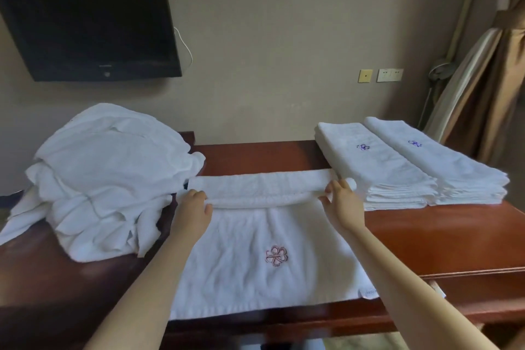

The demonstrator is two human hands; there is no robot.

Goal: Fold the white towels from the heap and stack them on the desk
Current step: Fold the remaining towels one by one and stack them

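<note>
A white towel (255, 258) with a red embroidered logo lies spread on the dark wooden desk (443, 239) in front of me. Its far edge is lifted and turned over toward me. My left hand (194, 210) grips the left end of that turned edge. My right hand (342, 202) grips the right end, fingers curled round the cloth. A heap of unfolded white towels (110, 179) sits on the desk's left side. Two stacks of folded white towels (409, 162) with blue logos stand side by side at the right back.
A black wall-mounted television (85, 17) hangs above the heap. Wall sockets (389, 75) are on the beige wall behind the desk. Brown curtains (488, 99) hang at the far right. The desk's front edge runs just below the spread towel.
</note>
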